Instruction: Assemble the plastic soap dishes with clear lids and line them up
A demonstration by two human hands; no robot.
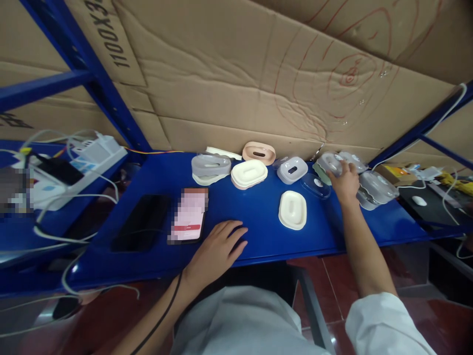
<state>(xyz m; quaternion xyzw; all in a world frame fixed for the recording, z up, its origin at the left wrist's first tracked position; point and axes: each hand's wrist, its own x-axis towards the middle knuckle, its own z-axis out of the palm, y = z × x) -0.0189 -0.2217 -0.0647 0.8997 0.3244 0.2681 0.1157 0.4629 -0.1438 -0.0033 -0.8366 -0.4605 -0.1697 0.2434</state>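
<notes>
My left hand (218,249) lies palm down near the table's front edge with its fingers apart, holding nothing. At the back right, the fingers of my right hand (345,181) are bent round a clear plastic lid (328,162) among stacked clear pieces; the hand partly hides the grip. A sage-green piece (322,173) shows beside it. To its left are a loose clear oval lid (316,186) and a grey-lavender oval box part with a slot (292,170). A cream oval tray (293,210) sits nearer me. More clear containers (379,187) stand right of my right hand.
Along the back are a peach slotted part (259,153), a cream oval piece (249,172) and a grey-lavender box (211,168). A lit phone (189,215) and a dark phone-like slab (142,222) lie left. Cables and a power strip (98,153) are farther left; cardboard (221,74) walls the back.
</notes>
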